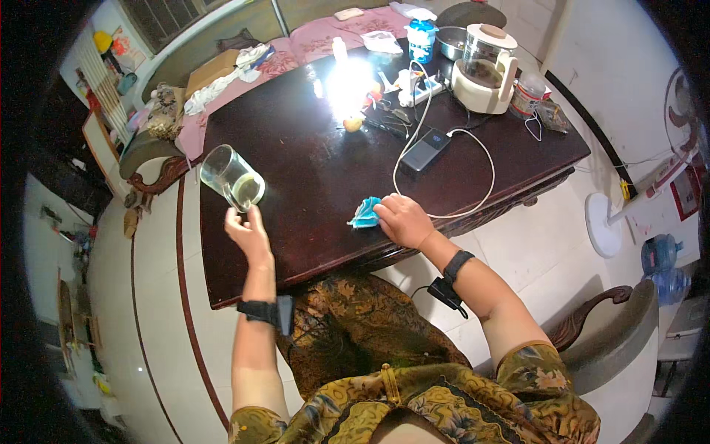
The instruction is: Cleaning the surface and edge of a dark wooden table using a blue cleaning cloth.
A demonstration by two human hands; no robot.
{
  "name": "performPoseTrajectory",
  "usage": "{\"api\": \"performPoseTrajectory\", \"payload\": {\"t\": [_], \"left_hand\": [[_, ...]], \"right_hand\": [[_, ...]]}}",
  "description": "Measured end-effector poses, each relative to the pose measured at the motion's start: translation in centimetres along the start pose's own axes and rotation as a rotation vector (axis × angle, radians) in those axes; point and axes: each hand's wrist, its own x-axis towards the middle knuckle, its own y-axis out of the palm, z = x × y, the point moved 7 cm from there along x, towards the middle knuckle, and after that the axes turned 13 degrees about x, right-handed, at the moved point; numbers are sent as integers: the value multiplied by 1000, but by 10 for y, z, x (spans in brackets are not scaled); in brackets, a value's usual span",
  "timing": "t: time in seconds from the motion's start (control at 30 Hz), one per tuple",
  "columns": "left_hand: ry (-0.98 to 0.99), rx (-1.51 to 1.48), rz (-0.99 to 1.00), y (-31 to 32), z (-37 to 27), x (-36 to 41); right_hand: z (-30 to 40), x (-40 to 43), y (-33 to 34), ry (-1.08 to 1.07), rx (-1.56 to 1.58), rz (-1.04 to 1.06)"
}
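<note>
My left hand (248,233) grips a clear glass mug (224,166) low on its near side, above the left end of the dark wooden table (310,233). The mug is tilted, and its round base faces partly towards me. What looks like its handle is partly hidden by my fingers. A crumpled light-blue cloth (365,213) is pinched in my right hand (407,220) at the table's front edge. The cloth appears to touch the tabletop; my fingers cover its right part. A white cable (466,213) loops just right of that hand.
Beyond my right hand lies a power bank (426,150). Farther back are a glaring lamp (349,83), a yellowish fruit (353,124), a power strip (424,91), an electric glass kettle (483,75), a plastic jar (528,95) and a blue container (421,41). A chair (615,338) stands at right.
</note>
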Motion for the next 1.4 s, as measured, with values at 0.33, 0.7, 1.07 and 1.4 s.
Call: {"api": "performPoseTrajectory", "payload": {"t": [0.33,0.7,1.07,1.4], "left_hand": [[457,222,286,47,-67,-87],[262,134,326,46,-43,-82],[265,108,341,49,-47,-82],[301,102,299,47,-46,-81]], "right_hand": [[7,2,-7,78,62,5],[-39,2,-82,163,-101,-287],[-113,38,-62,103,-386,431],[-115,41,-49,107,-556,466]]}}
